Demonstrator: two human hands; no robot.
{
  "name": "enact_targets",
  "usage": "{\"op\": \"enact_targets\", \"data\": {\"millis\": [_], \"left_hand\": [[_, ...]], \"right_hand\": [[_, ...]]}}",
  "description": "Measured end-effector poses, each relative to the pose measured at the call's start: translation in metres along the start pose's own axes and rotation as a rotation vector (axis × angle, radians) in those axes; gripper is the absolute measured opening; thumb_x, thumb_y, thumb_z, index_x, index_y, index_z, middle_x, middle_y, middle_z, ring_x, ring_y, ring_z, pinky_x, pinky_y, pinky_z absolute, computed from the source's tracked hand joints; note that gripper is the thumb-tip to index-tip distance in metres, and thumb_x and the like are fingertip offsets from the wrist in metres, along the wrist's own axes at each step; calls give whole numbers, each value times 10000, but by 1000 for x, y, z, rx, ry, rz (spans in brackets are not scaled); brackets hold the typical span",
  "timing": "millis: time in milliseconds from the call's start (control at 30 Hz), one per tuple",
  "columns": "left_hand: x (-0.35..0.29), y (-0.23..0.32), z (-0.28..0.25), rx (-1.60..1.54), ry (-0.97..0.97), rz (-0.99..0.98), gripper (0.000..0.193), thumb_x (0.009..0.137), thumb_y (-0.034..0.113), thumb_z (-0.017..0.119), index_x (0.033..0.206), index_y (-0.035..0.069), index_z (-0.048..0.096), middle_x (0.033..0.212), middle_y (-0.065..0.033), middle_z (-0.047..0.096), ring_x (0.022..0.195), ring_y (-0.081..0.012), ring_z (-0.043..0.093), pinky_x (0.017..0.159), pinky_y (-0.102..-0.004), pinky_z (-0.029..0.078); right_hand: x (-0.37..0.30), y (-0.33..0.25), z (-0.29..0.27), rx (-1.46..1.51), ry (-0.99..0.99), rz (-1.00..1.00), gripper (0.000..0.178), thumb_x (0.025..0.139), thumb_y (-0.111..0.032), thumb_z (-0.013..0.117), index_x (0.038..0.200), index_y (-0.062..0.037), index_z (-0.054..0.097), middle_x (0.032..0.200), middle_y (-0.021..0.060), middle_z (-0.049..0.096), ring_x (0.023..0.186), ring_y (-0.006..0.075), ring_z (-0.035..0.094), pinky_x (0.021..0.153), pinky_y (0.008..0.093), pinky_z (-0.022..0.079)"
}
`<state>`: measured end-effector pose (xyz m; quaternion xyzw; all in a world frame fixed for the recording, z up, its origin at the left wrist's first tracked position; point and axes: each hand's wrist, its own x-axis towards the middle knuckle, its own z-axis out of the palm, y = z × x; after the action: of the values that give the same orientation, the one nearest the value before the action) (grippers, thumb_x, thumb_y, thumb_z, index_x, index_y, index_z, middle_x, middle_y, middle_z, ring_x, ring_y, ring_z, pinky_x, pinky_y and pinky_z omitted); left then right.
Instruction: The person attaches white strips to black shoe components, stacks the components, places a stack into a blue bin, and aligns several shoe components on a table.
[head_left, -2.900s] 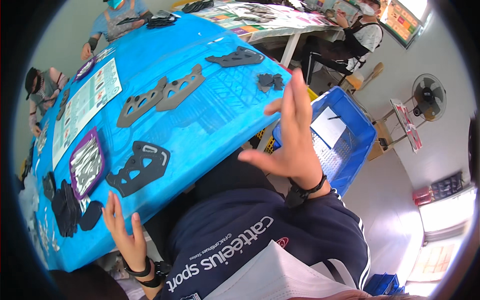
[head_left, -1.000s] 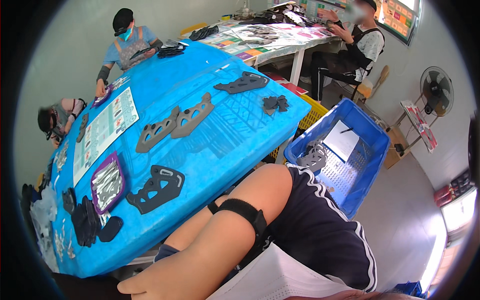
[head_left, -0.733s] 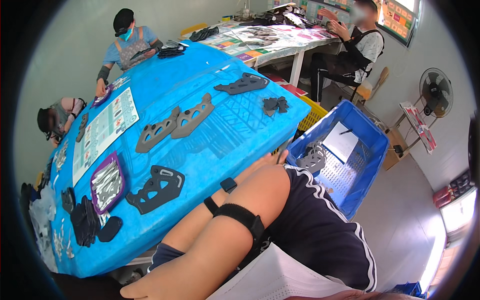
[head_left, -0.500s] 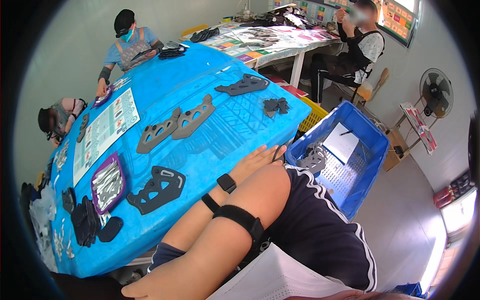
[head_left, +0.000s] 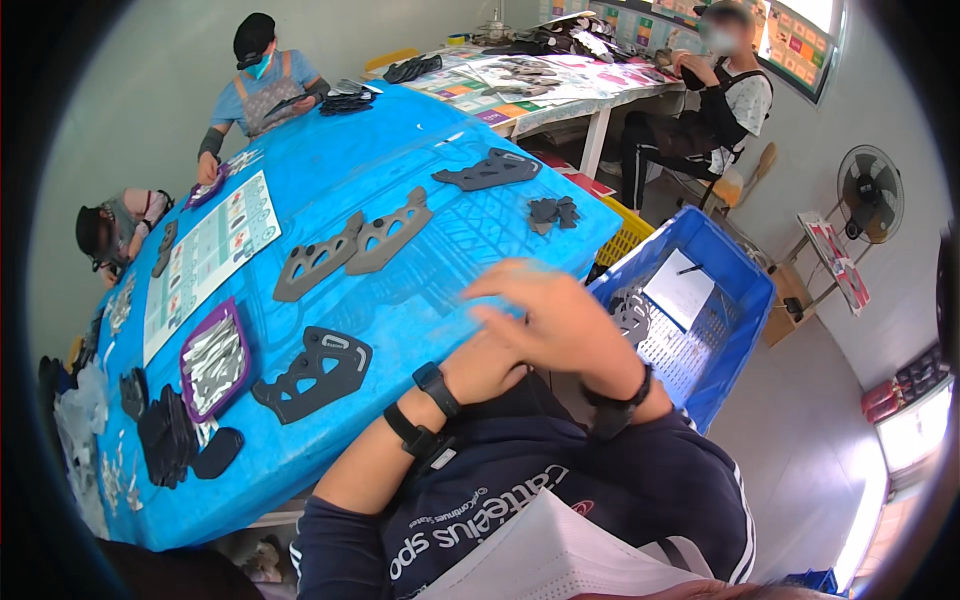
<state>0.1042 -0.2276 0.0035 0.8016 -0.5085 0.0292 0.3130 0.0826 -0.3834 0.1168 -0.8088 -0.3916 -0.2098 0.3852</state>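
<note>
My left hand [head_left: 486,366] is at the table's near edge, a dark watch on its wrist. Its fingers are mostly hidden behind my right hand [head_left: 545,308], which crosses over it. The right hand is blurred by motion, thumb and fingers apart, and I see nothing in it. A dark grey cut-out piece [head_left: 330,370] with triangular holes and a light curved mark lies left of the hands. Two brownish-grey cut-out pieces, one nearer [head_left: 318,262] and one farther [head_left: 390,235], lie beyond. Another dark piece [head_left: 490,170] rests farther back, with small dark scraps [head_left: 552,213] to its right.
A purple tray [head_left: 243,372] of white strips stands left, near stacked black pieces [head_left: 165,435] and a printed sheet [head_left: 215,260]. At right, a blue crate [head_left: 745,340] holds paper, a pen and grey pieces. Two co-workers sit along the far left; another person sits beyond the crate.
My right arm, which reached across my left arm to the lower left, has swung back up and right. The right hand is now over the left hand, which has drawn back nearer to me.
</note>
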Motion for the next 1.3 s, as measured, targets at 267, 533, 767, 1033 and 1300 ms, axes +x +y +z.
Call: {"op": "enact_targets", "data": {"millis": [267, 533, 767, 1033, 1300], "left_hand": [[5, 27, 23, 208, -238, 266, 180, 856, 144, 647, 1027, 90, 632, 1283, -107, 618, 1316, -298, 488, 1156, -427, 334], [10, 50, 23, 161, -185, 380, 146, 856, 138, 641, 991, 84, 643, 1291, -90, 621, 1326, -278, 485, 1168, -427, 322], [4, 56, 32, 122, -197, 400, 200, 828, 125, 641, 1025, 85, 644, 1303, -117, 611, 1320, -287, 491, 1159, -425, 331], [3, 53, 29, 92, -207, 341, 203, 834, 146, 667, 1024, 91, 621, 1313, -135, 600, 1323, -293, 488, 1150, -430, 344], [-2, 52, 36, 127, -232, 326, 195, 856, 159, 662, 1041, 104, 631, 1309, -116, 608, 1326, -277, 488, 1154, -417, 336]], "right_hand": [[-131, 132, 25, -355, -858, 680, 234, 864, -198, 615, 974, 8, 628, 885, 217, 682, 854, 364, 673, 745, 434, 531], [-237, 183, 79, -52, -1250, 878, 243, 885, -199, 592, 976, 22, 634, 904, 217, 691, 868, 343, 684, 760, 415, 538], [-277, 193, 114, 7, -1250, 1011, 261, 891, -212, 588, 977, 30, 634, 908, 216, 693, 861, 337, 688, 757, 411, 539], [-284, 193, 131, 71, -1246, 1063, 282, 897, -226, 584, 978, 39, 633, 912, 215, 696, 853, 330, 692, 754, 406, 541], [-292, 206, 121, 182, -1250, 1136, 303, 903, -241, 579, 979, 48, 632, 916, 214, 699, 845, 323, 696, 751, 402, 543]]}}
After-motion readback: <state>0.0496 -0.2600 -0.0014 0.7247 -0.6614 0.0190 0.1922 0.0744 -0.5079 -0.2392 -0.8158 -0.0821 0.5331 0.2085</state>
